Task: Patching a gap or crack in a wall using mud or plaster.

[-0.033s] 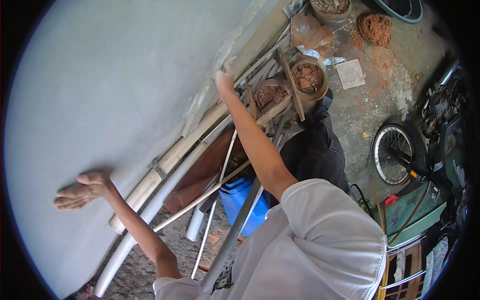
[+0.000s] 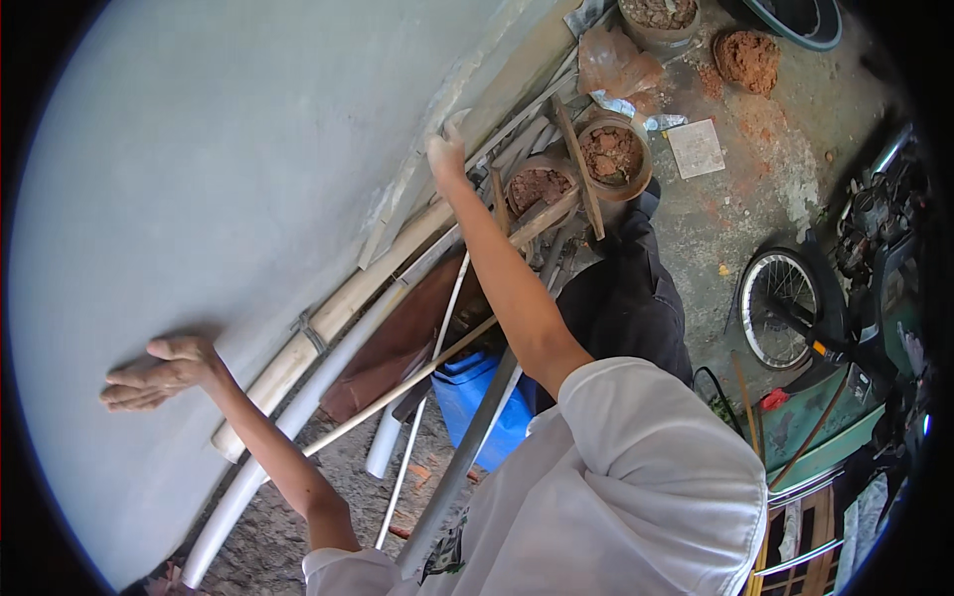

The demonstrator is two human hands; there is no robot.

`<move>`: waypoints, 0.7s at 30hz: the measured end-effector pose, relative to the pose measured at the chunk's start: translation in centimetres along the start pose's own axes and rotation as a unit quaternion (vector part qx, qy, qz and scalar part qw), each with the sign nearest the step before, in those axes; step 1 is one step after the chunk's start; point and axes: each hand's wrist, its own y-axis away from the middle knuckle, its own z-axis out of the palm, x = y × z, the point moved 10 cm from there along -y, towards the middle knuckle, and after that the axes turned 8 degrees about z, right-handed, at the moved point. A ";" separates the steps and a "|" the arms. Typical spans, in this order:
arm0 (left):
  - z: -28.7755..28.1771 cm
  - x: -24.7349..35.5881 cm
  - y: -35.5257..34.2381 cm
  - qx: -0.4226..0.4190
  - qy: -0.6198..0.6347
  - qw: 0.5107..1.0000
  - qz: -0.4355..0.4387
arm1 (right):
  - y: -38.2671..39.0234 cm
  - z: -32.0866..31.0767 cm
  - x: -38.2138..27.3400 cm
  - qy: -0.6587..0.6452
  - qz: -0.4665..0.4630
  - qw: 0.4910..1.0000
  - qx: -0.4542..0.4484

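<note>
On the pale grey wall (image 2: 209, 159), at lower left, my left hand (image 2: 151, 375) lies with its fingers spread and holding nothing. Higher up, my right hand (image 2: 445, 149) is curled at a long, light, narrow strip (image 2: 393, 209) along the wall; what exactly its fingers grip is too hard to make out. Several long pipes and poles (image 2: 273, 405) lie along the wall's foot, below both hands. Just right of my right hand are two containers of reddish-brown soil or mix (image 2: 611, 152), with wooden slats (image 2: 581, 169) across them.
A blue plastic container (image 2: 482, 407) is by my legs. At the upper right are another bucket (image 2: 661, 40), a reddish mound (image 2: 745, 60), a dark basin (image 2: 820, 25) and a pale square tile (image 2: 696, 149). A wheeled vehicle (image 2: 785, 318) stands along the right side.
My left hand has shifted very slightly left and up on the wall. My right hand stays in about the same place.
</note>
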 end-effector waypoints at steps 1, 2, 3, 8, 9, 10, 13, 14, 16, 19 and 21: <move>-0.4 0.8 0.0 0.029 0.019 0.999 0.004 | 0.1 -0.1 0.1 0.006 0.009 1.000 0.000; -0.5 2.4 0.6 0.036 0.104 0.994 0.018 | 0.1 -0.1 0.1 0.011 0.008 1.000 -0.005; -0.6 4.1 1.9 0.030 0.182 0.983 -0.001 | 0.1 -0.1 0.0 -0.001 0.002 1.000 -0.011; 2.4 26.5 16.3 -0.315 0.558 0.726 0.251 | -0.3 1.5 -0.2 0.021 -0.029 0.993 -0.111; 3.1 29.1 18.9 -0.319 0.588 0.694 0.265 | -0.5 0.7 -0.3 0.020 -0.033 0.996 -0.076; 4.5 31.8 21.6 -0.339 0.611 0.657 0.282 | -0.7 -0.1 0.1 0.037 -0.007 0.999 -0.035; 6.9 37.9 28.6 -0.343 0.602 0.573 0.437 | -0.4 -0.1 -0.6 0.064 -0.010 0.995 -0.072; 8.0 38.8 29.5 -0.328 0.609 0.585 0.423 | 0.0 -0.3 -0.9 0.067 -0.019 0.995 -0.075; 8.8 40.7 31.8 -0.301 0.600 0.559 0.486 | 0.4 0.0 -1.0 0.085 -0.005 0.990 -0.110; 10.0 41.8 33.7 -0.325 0.578 0.558 0.499 | 1.0 -0.2 -1.1 0.056 0.000 0.991 -0.125; 10.2 42.1 34.6 -0.363 0.574 0.543 0.495 | 1.0 -0.2 -0.8 0.074 -0.003 0.989 -0.125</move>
